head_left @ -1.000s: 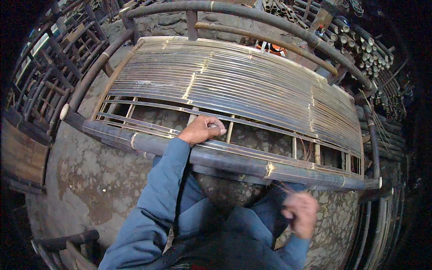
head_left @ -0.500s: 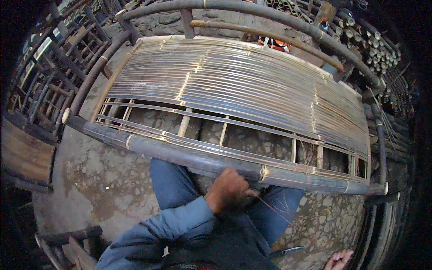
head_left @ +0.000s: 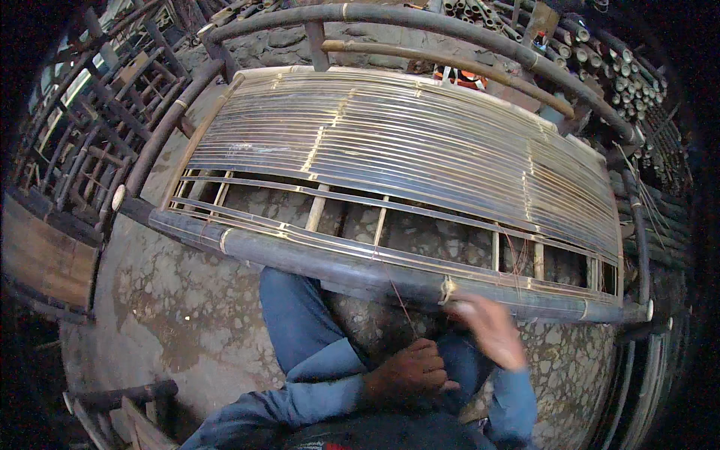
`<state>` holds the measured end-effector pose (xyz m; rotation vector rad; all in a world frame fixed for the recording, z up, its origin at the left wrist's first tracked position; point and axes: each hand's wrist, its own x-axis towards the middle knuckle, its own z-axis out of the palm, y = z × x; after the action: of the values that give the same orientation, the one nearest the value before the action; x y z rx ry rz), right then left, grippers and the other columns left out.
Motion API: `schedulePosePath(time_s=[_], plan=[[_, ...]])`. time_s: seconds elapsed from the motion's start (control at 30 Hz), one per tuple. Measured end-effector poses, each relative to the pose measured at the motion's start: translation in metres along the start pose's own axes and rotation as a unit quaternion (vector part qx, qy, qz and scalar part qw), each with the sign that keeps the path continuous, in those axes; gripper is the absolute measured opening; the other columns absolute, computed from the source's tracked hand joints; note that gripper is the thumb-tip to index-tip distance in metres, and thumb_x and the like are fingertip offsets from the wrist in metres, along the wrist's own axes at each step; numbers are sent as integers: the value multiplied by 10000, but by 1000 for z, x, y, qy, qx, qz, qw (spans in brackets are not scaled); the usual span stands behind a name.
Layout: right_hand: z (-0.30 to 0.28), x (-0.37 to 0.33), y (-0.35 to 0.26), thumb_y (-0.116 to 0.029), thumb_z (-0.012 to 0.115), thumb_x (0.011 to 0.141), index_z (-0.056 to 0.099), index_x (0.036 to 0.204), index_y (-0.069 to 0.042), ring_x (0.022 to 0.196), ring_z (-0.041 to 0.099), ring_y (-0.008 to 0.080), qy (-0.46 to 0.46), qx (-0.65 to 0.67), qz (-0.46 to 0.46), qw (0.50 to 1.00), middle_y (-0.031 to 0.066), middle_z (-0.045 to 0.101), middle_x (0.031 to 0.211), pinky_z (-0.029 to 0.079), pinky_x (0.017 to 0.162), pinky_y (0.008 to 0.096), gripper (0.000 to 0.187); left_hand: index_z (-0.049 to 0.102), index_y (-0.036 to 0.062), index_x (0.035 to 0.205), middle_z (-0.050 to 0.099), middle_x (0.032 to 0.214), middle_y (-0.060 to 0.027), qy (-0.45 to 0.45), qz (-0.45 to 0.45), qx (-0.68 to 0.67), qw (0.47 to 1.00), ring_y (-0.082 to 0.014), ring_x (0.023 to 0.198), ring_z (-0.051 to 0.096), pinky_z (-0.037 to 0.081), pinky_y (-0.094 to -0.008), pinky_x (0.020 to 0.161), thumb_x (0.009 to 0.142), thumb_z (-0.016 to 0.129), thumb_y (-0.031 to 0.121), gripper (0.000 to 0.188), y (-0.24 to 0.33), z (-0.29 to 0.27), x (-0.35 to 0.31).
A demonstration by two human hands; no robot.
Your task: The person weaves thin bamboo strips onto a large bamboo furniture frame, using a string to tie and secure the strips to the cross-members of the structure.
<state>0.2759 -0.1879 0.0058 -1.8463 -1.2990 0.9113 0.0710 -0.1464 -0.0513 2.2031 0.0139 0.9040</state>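
My left hand (head_left: 409, 373) is closed in front of my lap, below the front rail of a bamboo bench. From it a thin reddish string (head_left: 403, 306) runs up taut over the dark bamboo front pole (head_left: 337, 264) to the narrow slats behind. My right hand (head_left: 491, 328), blurred by motion, is beside the pole's pale node, above my right knee; its fingers do not show clearly. The bench seat (head_left: 420, 154) is made of many long split-bamboo slats, with a wide gap near the front where pale cross-pieces show.
Loose reddish strings (head_left: 516, 259) hang at the right of the gap. A curved bamboo backrest (head_left: 450, 28) closes the far side. Cut bamboo poles (head_left: 626, 79) are stacked at the far right. More bamboo furniture (head_left: 97, 157) stands at the left, and a wooden panel (head_left: 49, 247) lies nearer.
My left hand has come down from the front pole toward my lap, drawing the string taut. My right hand has risen from the lower right to the pole.
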Motion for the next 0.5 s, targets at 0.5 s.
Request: schedulePosePath(time_s=[0.5], plan=[[-24,46,-68,-237,667,980,659,932,-10,839,605,176,132,472,-215,845,104,655,995,565,782,383,232,677,39,1095,694,1033,-178,84,-228,356,902,-379,993,638,453,-506,889,930,675,256,272,-187,-153,67]])
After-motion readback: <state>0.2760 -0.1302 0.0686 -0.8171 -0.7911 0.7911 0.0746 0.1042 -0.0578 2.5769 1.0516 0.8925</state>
